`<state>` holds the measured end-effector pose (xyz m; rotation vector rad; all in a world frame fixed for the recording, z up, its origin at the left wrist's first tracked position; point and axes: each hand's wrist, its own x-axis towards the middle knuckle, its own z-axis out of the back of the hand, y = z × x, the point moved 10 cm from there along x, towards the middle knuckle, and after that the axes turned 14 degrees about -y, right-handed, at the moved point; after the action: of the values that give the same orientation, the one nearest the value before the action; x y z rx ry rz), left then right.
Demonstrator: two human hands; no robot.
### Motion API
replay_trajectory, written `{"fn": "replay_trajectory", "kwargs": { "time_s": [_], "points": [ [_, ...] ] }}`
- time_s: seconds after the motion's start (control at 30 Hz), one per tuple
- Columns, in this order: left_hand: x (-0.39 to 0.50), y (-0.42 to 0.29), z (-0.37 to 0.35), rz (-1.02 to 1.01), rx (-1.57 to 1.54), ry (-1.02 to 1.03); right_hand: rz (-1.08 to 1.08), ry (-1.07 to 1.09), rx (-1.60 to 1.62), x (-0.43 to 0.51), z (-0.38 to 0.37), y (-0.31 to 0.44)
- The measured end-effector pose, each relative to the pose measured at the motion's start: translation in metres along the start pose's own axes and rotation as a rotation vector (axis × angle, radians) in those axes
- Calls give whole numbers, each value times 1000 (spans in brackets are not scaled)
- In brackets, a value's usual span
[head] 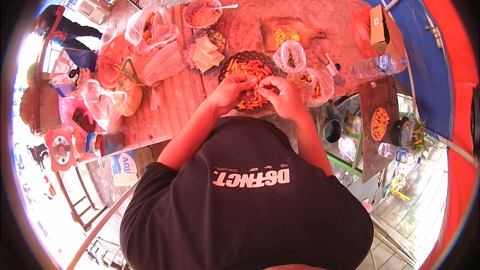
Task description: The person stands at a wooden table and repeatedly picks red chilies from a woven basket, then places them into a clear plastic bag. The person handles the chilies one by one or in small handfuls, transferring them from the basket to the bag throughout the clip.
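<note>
My left hand (pixel 233 90) and my right hand (pixel 282 95) meet over a dark round basket (pixel 224 68) of red and orange chili peppers (pixel 247 68). Between the fingertips of both hands is a small chili pepper (pixel 256 89), partly hidden by the fingers. A clear plastic bag (pixel 323 92) holding more chilies lies just right of my right hand. Behind it stands a smaller clear bag (pixel 290 55) with dark bits inside. Left of the basket, pale yellow sheets (pixel 205 53) lie on a plate.
A wooden board (pixel 272 43) with yellow pieces lies at the back, a water bottle (pixel 378 65) and cardboard box (pixel 378 32) at the right. A bowl (pixel 202 13) with a spoon, plastic bags (pixel 152 32), a red colander (pixel 112 60) and a fan (pixel 61 150) are on the left.
</note>
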<state>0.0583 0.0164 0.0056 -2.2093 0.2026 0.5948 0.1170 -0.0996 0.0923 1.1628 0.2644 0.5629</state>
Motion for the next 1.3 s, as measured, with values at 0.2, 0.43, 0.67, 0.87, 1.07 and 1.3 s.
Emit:
{"fn": "replay_trajectory", "kwargs": {
  "time_s": [0.2,0.43,0.67,0.87,1.07,1.3],
  "points": [
    [-2,-4,-1,23,20,-13,-118,-163,38,0,7,-16],
    [4,-1,19,16,71,-241,226,-697,-306,-3,60,17],
    [12,3,23,0,-9,-198,202,-801,-507,10,106,2],
    [10,3,23,3,-3,-221,-68,-601,-238,8,80,-20],
    [11,11,9,32,49,-91,209,-243,-214,2,13,20],
    [6,7,14,29,113,-138,240,-266,-226,4,10,22]
  ]
}}
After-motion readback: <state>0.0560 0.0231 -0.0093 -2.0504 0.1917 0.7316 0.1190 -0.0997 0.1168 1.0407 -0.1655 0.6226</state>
